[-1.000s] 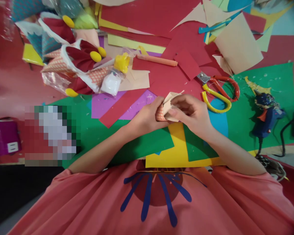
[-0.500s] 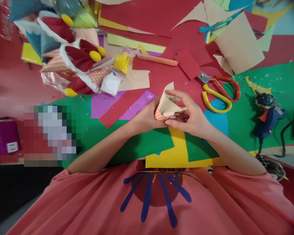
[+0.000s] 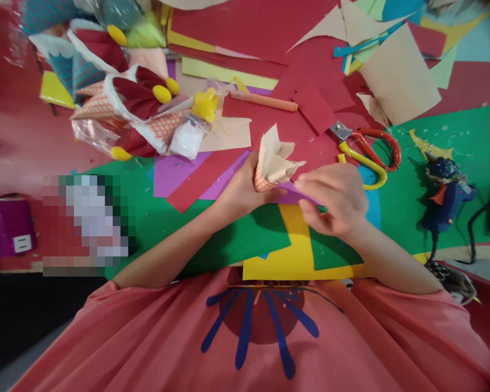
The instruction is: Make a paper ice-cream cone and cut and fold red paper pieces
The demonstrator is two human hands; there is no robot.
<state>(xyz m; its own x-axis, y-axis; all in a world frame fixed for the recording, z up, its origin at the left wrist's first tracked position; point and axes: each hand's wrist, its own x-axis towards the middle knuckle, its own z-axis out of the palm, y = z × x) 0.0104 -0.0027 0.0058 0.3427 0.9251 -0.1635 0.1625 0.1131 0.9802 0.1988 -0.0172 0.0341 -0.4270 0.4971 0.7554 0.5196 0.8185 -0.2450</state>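
Observation:
A small paper cone (image 3: 271, 163), orange checked outside and cream inside with jagged flaps at its mouth, sits in my left hand (image 3: 245, 185). The fingers of that hand wrap round its lower part, and its tip is hidden. Just right of the cone is my right hand (image 3: 335, 201), somewhat blurred, with bent fingers and the thumb held apart from them. Nothing shows in it. Beyond this hand lie scissors (image 3: 371, 147) with one red and one yellow handle. Purple paper (image 3: 179, 171) and green paper (image 3: 245, 234) lie beneath the hands.
At the back left are finished-looking cones (image 3: 126, 103) with white rims, plus a bag of yellow clay (image 3: 205, 104) and one of white clay (image 3: 187, 139). A blue glue gun (image 3: 443, 201) with a cord rests at the right. Paper scraps (image 3: 400, 76) pile up behind the scissors.
My right hand has let go of the cone's flaps and moved right, its fingers bending. In my left hand the cone stays held, its flaps now standing more open.

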